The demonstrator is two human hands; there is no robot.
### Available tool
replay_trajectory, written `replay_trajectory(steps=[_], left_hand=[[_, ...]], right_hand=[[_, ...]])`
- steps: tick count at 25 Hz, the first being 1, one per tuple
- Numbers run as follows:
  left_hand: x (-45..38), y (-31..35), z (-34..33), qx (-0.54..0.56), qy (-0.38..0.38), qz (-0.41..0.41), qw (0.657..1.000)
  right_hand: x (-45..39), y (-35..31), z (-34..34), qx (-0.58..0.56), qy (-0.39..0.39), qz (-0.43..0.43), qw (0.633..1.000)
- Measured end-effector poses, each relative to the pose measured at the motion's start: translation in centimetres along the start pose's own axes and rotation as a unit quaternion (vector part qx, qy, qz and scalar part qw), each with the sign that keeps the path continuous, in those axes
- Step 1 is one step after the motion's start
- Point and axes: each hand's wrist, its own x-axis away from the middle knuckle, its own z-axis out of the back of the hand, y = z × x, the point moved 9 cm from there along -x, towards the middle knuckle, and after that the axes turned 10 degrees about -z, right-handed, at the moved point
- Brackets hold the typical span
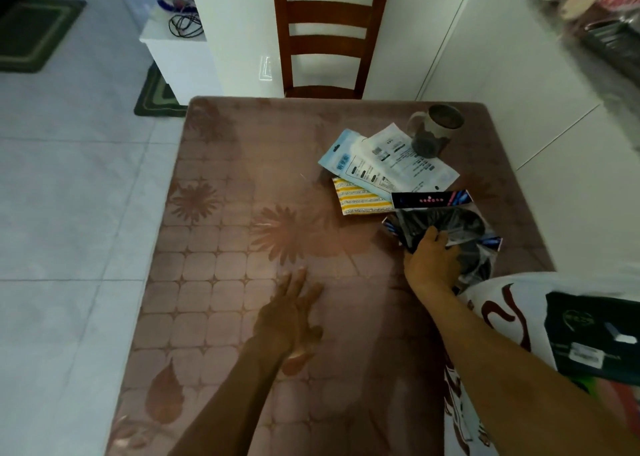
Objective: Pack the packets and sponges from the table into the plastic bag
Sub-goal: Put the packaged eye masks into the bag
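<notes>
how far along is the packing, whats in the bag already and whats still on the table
Early on. Done: one dark packet lies in the white plastic bag at the lower right. In hand: the right hand grips a dark crinkly packet at the table's right edge; the left hand hovers open, empty. Left: two white packets, a yellow striped sponge and a dark strip packet near the mug.

Print on the white packets [398, 159] too blurred to read
</notes>
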Motion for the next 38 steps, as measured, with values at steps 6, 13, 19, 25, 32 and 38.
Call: replay_trajectory(steps=[6, 13, 19, 25, 32, 38], left_hand=[[-0.4, -0.4, 0.2, 0.013, -0.031, -0.009, 0.999], [-0.7, -0.5, -0.4, -0.013, -0.048, -0.013, 0.999], [4.3, -1.4, 4.8, 0.481, 0.176, 0.060, 0.857], [13.4, 4.5, 8.8, 0.689, 0.162, -0.081, 0.702], [18.0, 11.6, 6.4, 0.704, 0.212, 0.003, 0.678], [20.4, 17.4, 6.8, 0.599, 0.268, -0.058, 0.753]], right_hand=[[0.3, -1.5, 0.7, 0.038, 0.074, 0.051, 0.995], [4.7, -4.5, 5.7, -0.191, 0.048, 0.055, 0.979], [17.0, -2.1, 9.6, -0.527, -0.219, 0.054, 0.820], [23.0, 3.9, 10.5, -0.606, -0.399, -0.015, 0.688], [28.6, 8.5, 13.0, -0.678, -0.341, -0.068, 0.647], [24.6, 15.6, 16.9, -0.715, -0.290, -0.075, 0.632]])
